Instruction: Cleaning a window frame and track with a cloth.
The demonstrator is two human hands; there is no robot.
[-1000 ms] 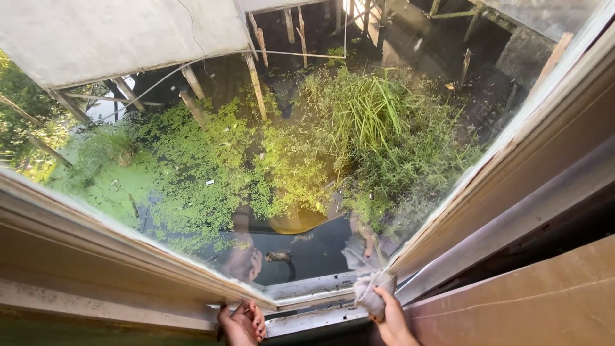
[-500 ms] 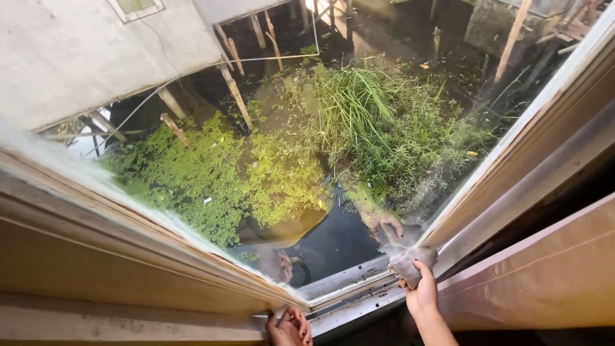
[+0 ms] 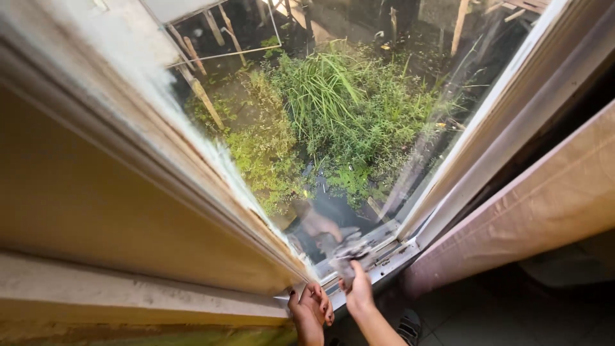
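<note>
Right hand (image 3: 359, 289) grips a small crumpled grey cloth (image 3: 346, 261), fingers closed round it, pressing it low on the clear glass window pane (image 3: 359, 128) by the bottom edge. Left hand (image 3: 311, 311) rests beside it with fingers curled, fingertips on the lower end of the pale wooden window frame (image 3: 192, 186); holds nothing. To wipe well here, judging by the spot: keep the cloth flat on the glass, steady pressure, work along the edge into the corner. Grey metal bottom rail (image 3: 384, 256) sits right under the cloth and crowds the stroke. Tan curtain (image 3: 544, 205) hangs at right, well apart. Green plants and dark water (image 3: 327, 115) show through the glass.
</note>
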